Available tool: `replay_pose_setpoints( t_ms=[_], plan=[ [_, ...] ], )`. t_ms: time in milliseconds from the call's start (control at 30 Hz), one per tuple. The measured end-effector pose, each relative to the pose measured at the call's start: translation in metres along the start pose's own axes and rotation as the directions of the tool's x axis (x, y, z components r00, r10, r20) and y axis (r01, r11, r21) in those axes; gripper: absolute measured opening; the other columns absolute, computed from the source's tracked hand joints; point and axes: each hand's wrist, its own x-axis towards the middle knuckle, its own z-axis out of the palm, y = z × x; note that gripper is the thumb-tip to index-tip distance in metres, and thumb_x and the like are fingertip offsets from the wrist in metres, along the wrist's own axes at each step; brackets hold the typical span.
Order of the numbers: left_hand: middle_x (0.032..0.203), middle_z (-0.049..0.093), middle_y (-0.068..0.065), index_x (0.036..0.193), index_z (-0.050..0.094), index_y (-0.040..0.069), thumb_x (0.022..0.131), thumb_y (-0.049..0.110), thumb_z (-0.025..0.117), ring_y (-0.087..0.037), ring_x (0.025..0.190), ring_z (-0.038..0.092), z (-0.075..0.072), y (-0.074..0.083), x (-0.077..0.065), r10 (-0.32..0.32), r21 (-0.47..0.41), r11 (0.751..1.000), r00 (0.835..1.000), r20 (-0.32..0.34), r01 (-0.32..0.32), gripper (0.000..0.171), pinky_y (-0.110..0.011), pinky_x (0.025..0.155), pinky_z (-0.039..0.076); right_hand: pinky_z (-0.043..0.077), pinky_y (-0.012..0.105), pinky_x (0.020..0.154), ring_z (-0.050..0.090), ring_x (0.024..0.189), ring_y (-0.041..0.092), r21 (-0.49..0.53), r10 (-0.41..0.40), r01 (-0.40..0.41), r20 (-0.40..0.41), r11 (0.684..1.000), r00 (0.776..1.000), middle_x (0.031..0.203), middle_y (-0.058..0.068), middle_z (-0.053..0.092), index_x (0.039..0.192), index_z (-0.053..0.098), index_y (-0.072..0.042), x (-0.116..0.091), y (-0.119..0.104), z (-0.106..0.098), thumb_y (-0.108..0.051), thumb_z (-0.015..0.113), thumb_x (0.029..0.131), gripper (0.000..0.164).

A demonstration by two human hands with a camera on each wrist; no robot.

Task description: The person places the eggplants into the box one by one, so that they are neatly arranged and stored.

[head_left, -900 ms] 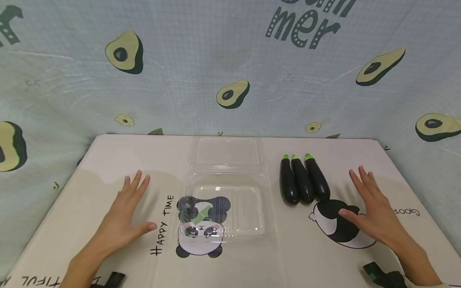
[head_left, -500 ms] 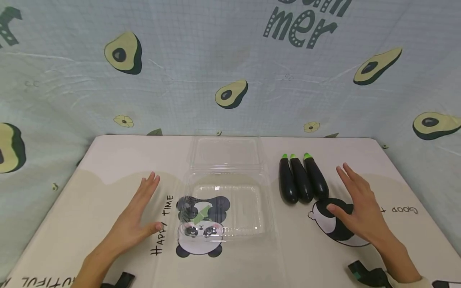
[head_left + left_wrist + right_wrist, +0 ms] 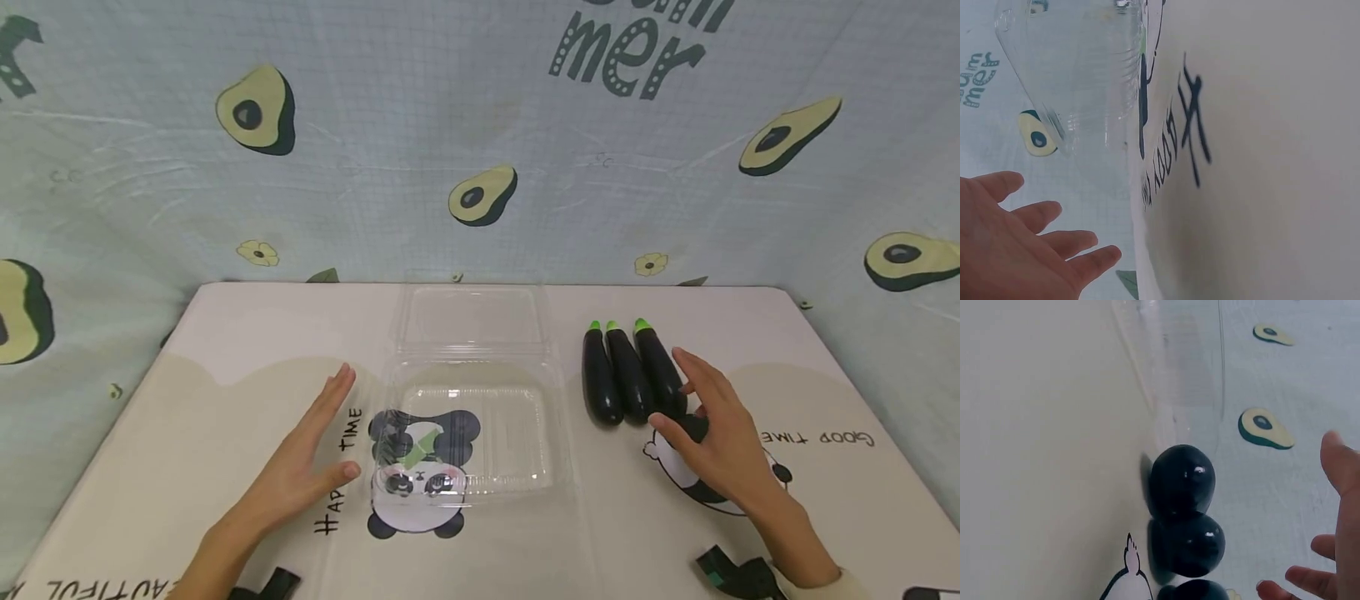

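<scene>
Three dark eggplants with bright green stem ends lie side by side on the table, right of centre. Left of them a clear plastic clamshell box stands with its lid folded back. My right hand hovers just right of the eggplants, fingers relaxed and holding nothing; its fingertips overlap the nearest one in the head view. The right wrist view shows the rounded ends of the eggplants beside the hand. My left hand is held left of the box with fingers extended, holding nothing.
The table has a printed cover with a panda under the box and lettering. A pale curtain with avocado prints hangs behind the table and along both sides. Black straps show at both wrists.
My right hand has moved left toward the eggplants, its fingers bending a little more. My left hand has shifted right, closer to the box. Box and eggplants have stayed in place.
</scene>
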Motion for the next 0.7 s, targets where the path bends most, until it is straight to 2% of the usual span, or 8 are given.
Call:
replay_pose_setpoints(
  t_ms=[100, 200, 267, 333, 433, 500, 700],
  plan=[
    [0.159, 0.014, -0.006, 0.154, 0.019, 0.018, 0.083, 0.051, 0.068, -0.046, 0.141, 0.009, 0.002, 0.001, -0.001, -0.029, -0.006, 1.0, 1.0, 0.009, 0.029, 0.092, -0.068, 0.105, 0.013, 0.038, 0.02, 0.059, 0.049, 0.073, 0.015, 0.008, 0.011, -0.011, -0.006, 1.0, 1.0, 0.132, 0.016, 0.049, 0.145, 0.041, -0.007, 0.004, -0.004, 0.004, -0.01, 0.076, 0.077, 0.077],
    [0.159, 0.014, -0.007, 0.154, 0.018, 0.023, 0.082, 0.039, 0.073, -0.042, 0.142, 0.009, 0.004, 0.002, -0.001, -0.072, 0.001, 0.997, 0.997, 0.027, 0.072, 0.092, -0.071, 0.102, 0.015, 0.039, 0.017, 0.058, 0.049, 0.067, 0.013, 0.019, 0.014, -0.014, -0.024, 1.0, 1.0, 0.118, 0.014, 0.056, 0.143, 0.044, -0.008, 0.009, -0.009, 0.009, -0.007, 0.076, 0.077, 0.074],
    [0.159, 0.014, -0.009, 0.154, 0.018, 0.022, 0.081, 0.032, 0.074, -0.036, 0.144, 0.01, 0.007, 0.002, -0.002, -0.078, 0.012, 0.997, 0.996, 0.038, 0.078, 0.093, -0.07, 0.103, 0.017, 0.04, 0.015, 0.057, 0.049, 0.065, 0.01, 0.026, 0.019, -0.018, -0.038, 1.0, 0.999, 0.108, 0.013, 0.058, 0.143, 0.045, -0.009, 0.011, -0.013, 0.011, -0.006, 0.075, 0.078, 0.071],
    [0.158, 0.015, -0.011, 0.154, 0.018, 0.021, 0.08, 0.028, 0.075, -0.031, 0.144, 0.011, 0.009, 0.001, -0.003, -0.084, 0.021, 0.996, 0.996, 0.043, 0.083, 0.093, -0.065, 0.106, 0.019, 0.041, 0.014, 0.057, 0.05, 0.066, 0.007, 0.045, 0.025, -0.023, -0.047, 0.999, 0.999, 0.11, 0.011, 0.06, 0.142, 0.046, -0.009, 0.013, -0.017, 0.014, -0.005, 0.074, 0.079, 0.069],
    [0.158, 0.016, -0.01, 0.154, 0.02, 0.017, 0.08, 0.025, 0.074, -0.032, 0.143, 0.015, 0.013, 0.001, -0.003, -0.078, 0.02, 0.997, 0.996, 0.046, 0.077, 0.093, -0.063, 0.106, 0.021, 0.042, 0.013, 0.055, 0.051, 0.069, 0.003, 0.079, 0.04, -0.035, -0.063, 0.996, 0.997, 0.117, 0.011, 0.06, 0.141, 0.048, -0.009, 0.016, -0.024, 0.018, -0.003, 0.073, 0.08, 0.066],
    [0.158, 0.017, -0.008, 0.154, 0.02, 0.017, 0.08, 0.024, 0.074, -0.035, 0.142, 0.017, 0.016, 0.001, -0.003, -0.081, 0.01, 0.997, 0.995, 0.05, 0.08, 0.092, -0.064, 0.105, 0.022, 0.042, 0.013, 0.055, 0.051, 0.07, 0.002, 0.106, 0.053, -0.044, -0.078, 0.993, 0.996, 0.122, 0.012, 0.06, 0.139, 0.049, -0.008, 0.017, -0.028, 0.021, -0.001, 0.073, 0.08, 0.064],
    [0.159, 0.016, -0.005, 0.154, 0.021, 0.015, 0.08, 0.017, 0.072, -0.035, 0.142, 0.017, 0.023, -0.002, 0.0, -0.064, -0.015, 0.998, 0.997, 0.053, 0.065, 0.09, -0.07, 0.101, 0.022, 0.043, 0.014, 0.053, 0.051, 0.067, 0.003, 0.126, 0.098, -0.085, -0.097, 0.988, 0.991, 0.118, 0.01, 0.062, 0.136, 0.053, -0.007, 0.018, -0.037, 0.029, -0.003, 0.072, 0.082, 0.057]
  ],
)
